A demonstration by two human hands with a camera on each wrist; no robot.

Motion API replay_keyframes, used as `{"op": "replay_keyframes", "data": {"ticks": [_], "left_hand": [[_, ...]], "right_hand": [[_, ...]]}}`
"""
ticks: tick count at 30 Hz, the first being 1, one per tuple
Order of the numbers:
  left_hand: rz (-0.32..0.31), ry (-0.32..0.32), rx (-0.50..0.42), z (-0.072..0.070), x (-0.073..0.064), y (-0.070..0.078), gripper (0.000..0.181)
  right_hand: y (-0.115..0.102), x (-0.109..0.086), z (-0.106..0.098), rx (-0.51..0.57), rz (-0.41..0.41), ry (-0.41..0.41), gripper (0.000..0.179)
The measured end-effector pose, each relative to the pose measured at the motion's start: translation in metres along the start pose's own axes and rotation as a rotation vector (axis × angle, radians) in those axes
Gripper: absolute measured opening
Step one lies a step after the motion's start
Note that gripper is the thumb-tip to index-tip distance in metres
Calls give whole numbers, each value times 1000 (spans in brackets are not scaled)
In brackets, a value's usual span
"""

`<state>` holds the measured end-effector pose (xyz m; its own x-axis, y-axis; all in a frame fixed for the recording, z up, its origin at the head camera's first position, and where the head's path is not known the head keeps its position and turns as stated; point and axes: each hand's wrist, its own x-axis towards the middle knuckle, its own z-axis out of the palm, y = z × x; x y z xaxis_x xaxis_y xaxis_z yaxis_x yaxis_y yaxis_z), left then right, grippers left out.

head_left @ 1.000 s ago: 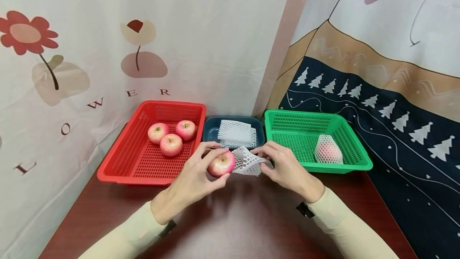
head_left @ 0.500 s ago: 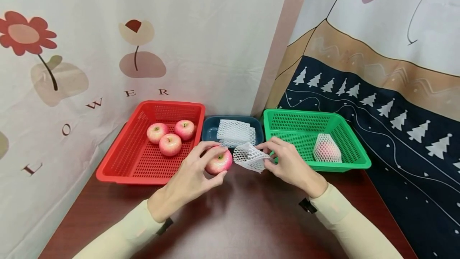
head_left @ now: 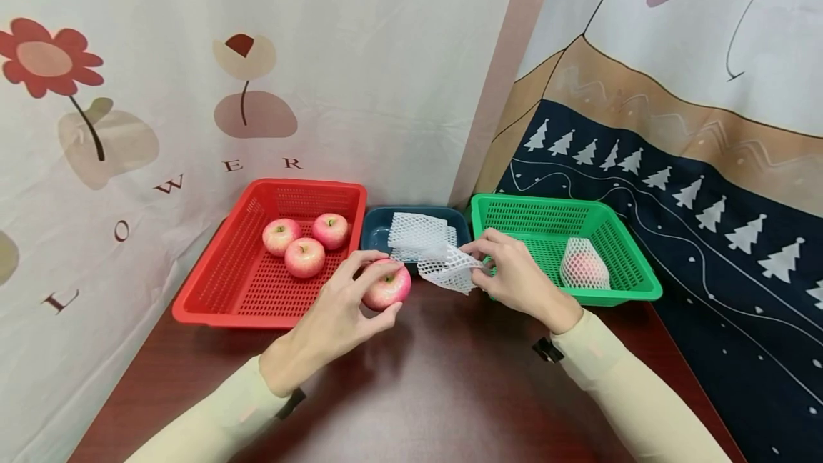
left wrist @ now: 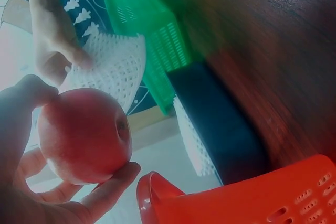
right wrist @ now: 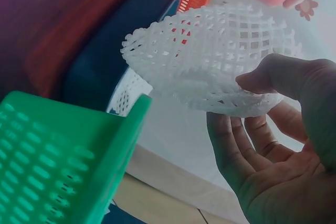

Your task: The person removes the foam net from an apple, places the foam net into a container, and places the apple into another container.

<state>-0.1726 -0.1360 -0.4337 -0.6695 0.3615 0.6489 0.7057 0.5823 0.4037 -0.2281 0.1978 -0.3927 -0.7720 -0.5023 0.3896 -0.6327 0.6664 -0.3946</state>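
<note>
My left hand (head_left: 334, 313) grips a red apple (head_left: 388, 286) above the table, just in front of the blue tray. In the left wrist view the apple (left wrist: 84, 135) sits between thumb and fingers, its hollow facing right. A white foam net sleeve (head_left: 450, 269) hangs from my right hand (head_left: 514, 277), pinched at one end between thumb and fingers. The right wrist view shows that foam net (right wrist: 210, 61) spread wide, with its mouth toward the apple. The sleeve and the apple are apart. More folded foam nets (head_left: 418, 231) lie in the blue tray (head_left: 379, 218).
On the left, a red basket (head_left: 218, 313) contains three bare apples (head_left: 305, 258). A green basket (head_left: 514, 209) on the right contains one apple in a foam net (head_left: 585, 266). The brown table (head_left: 424, 384) stretches in front, and printed curtains hang behind.
My left hand has drawn the apple slightly left. The right hand has raised the foam net a little and turned it, so the gap between apple and net has widened.
</note>
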Motion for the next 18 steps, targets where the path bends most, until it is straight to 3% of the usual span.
{"op": "replay_keyframes", "data": {"ticks": [9, 18], "left_hand": [[-22, 3, -12, -4, -4, -1, 61], [-61, -21, -12, -7, -7, -1, 64]], "right_hand": [[-1, 27, -6, -39, -3, -6, 14], [-3, 69, -8, -122, -34, -49, 13]]}}
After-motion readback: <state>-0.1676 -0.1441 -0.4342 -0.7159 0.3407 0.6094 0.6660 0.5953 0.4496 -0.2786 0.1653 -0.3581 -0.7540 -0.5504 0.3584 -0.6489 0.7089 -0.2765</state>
